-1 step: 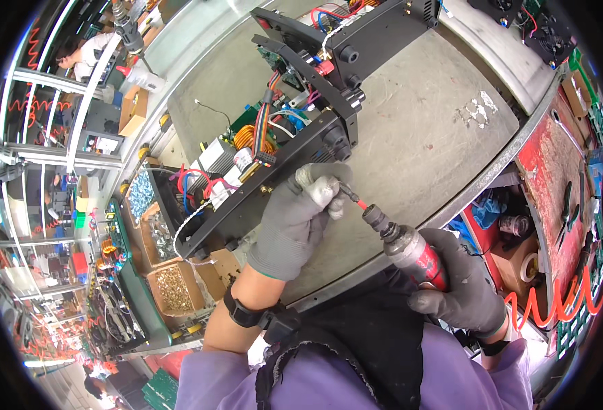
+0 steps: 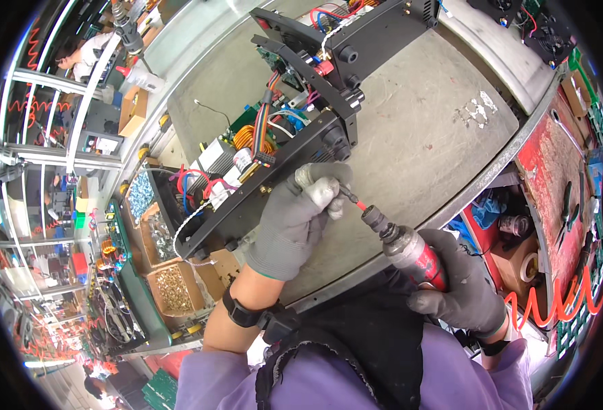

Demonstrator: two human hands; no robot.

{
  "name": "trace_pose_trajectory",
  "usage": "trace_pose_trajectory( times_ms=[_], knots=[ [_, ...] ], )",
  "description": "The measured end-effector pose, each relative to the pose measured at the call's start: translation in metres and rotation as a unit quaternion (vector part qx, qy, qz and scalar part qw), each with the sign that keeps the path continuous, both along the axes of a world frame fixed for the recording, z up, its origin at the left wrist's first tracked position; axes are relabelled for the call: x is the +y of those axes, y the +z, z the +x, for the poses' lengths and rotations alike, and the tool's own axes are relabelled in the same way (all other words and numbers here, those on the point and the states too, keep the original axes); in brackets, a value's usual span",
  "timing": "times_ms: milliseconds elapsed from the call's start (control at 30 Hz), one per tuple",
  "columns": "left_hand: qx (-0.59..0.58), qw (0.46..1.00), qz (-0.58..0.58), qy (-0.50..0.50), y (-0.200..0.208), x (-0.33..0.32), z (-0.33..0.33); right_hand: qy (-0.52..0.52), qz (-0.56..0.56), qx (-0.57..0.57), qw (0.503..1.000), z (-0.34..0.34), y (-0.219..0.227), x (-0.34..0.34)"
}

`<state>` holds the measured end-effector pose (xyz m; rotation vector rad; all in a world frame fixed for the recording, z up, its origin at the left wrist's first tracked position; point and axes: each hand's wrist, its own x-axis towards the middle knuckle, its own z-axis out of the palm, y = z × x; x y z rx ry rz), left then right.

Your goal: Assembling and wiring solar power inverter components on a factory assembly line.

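Head view shows a red power screwdriver (image 2: 414,254) whose bit meets the side wall of a black open chassis (image 2: 260,198) lying on the grey tabletop (image 2: 417,137). Driving well here likely means keeping the bit square to the wall and steadied at its tip. Left hand (image 2: 301,215), gloved, pinches closed around the bit tip against the chassis; right hand (image 2: 462,287) wraps the driver's body, nearer the person. Boxes of screws (image 2: 172,287) sit left.
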<state>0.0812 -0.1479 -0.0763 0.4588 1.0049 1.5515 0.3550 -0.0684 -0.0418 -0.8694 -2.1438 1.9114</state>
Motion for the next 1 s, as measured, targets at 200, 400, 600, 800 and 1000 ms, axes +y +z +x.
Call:
trace_pose_trajectory(
  times_ms=[200,400,600,800,1000],
  knots=[
    [-0.002,0.993,-0.085,-0.081,0.022,0.003,0.007,-0.027,-0.049,0.028,0.998,-0.002,0.000,0.000],
    [0.743,0.659,0.056,0.101,0.057,0.013,0.009,-0.120,-0.047,0.046,0.991,-0.011,-0.011,0.007],
    [0.902,0.431,0.019,0.011,0.062,0.051,-0.015,-0.113,-0.014,0.022,0.993,-0.018,-0.022,0.014],
    [0.845,0.533,0.013,-0.044,0.054,0.060,-0.023,-0.098,0.026,0.002,0.995,-0.021,-0.019,0.019],
    [0.839,0.542,0.014,-0.047,0.053,0.058,-0.022,-0.059,0.094,-0.046,0.993,-0.024,-0.002,0.027]
  ],
)
